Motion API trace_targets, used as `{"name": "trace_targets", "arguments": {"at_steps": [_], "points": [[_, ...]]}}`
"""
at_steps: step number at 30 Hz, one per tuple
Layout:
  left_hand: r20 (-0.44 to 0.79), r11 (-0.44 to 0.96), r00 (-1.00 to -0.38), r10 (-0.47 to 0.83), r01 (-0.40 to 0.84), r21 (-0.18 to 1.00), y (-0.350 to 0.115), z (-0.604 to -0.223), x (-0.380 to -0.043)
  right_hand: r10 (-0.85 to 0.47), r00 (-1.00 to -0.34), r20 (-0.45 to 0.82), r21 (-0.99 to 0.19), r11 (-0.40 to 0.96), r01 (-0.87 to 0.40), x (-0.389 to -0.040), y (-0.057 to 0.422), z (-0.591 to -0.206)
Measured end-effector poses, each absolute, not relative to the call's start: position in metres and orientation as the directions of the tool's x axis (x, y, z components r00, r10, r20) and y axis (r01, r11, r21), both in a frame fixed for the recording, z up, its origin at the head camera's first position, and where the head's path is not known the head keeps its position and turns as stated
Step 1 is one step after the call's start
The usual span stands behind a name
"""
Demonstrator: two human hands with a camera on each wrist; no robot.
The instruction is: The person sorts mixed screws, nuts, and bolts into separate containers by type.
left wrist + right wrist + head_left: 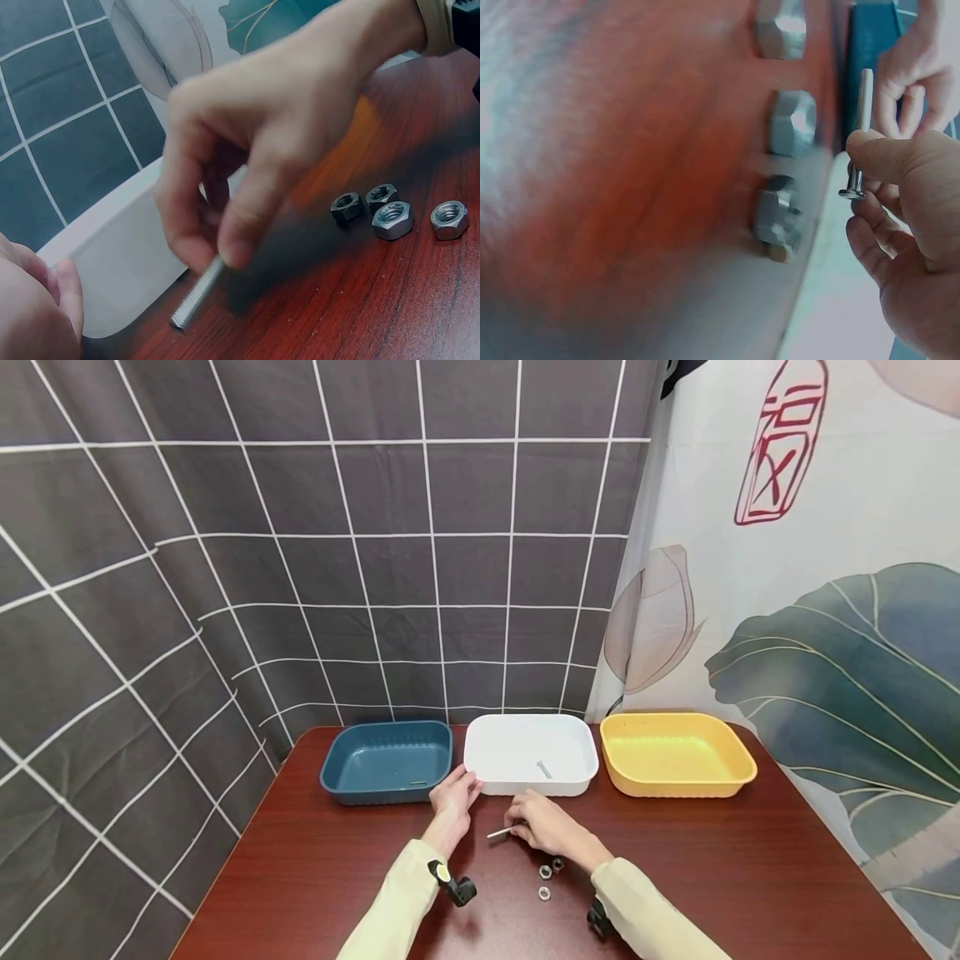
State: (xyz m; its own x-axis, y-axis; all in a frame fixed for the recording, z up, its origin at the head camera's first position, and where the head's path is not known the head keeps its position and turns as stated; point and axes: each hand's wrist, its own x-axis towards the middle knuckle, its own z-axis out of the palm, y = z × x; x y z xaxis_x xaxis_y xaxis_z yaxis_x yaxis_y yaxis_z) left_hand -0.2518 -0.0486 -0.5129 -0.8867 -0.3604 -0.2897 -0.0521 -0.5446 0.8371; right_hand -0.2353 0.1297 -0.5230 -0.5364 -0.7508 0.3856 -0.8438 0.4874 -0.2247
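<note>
My right hand [551,822] pinches a silvery bolt [865,101] between thumb and fingers, just in front of the white tray [577,787]. The bolt's threaded end points left, and its flat round head shows below the thumb in the right wrist view. Another bolt [543,769] lies inside the white tray. At that tray's front left corner, my left hand [452,802] rests its fingers against the wall, the thumb on the front side. Several hex nuts [392,220] sit on the table below the right hand.
To the left stands a blue tray [386,795] with a small metal piece [417,783] inside. A yellow tray [675,787] stands to the right. All are on a reddish-brown table [337,877] with curtains behind it.
</note>
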Motion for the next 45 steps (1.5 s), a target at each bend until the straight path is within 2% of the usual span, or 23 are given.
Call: {"name": "trace_targets", "arguments": {"at_steps": [9,18,27,38,45], "points": [[-0.293,-0.545,-0.883,-0.367,-0.051,0.837,-0.051,-0.513,-0.253,-0.684,-0.588,0.432,-0.326,0.489,-0.809,-0.241,0.139,-0.495],[-0.308,-0.551,-0.881,-0.359,-0.066,0.832,-0.052,-0.513,-0.252,-0.621,-0.603,0.5,-0.34,0.5,-0.797,-0.249,0.144,-0.484],[-0.305,-0.553,-0.881,-0.362,-0.061,0.831,-0.051,-0.515,-0.254,-0.524,-0.668,0.528,-0.346,0.586,-0.733,-0.266,0.144,-0.474],[-0.311,-0.561,-0.883,-0.352,-0.066,0.825,-0.05,-0.513,-0.252,-0.424,-0.763,0.488,-0.378,0.686,-0.622,-0.283,0.144,-0.479],[-0.315,-0.564,-0.879,-0.357,-0.066,0.823,-0.05,-0.514,-0.255,-0.411,-0.782,0.468,-0.391,0.697,-0.601,-0.286,0.145,-0.48]]}}
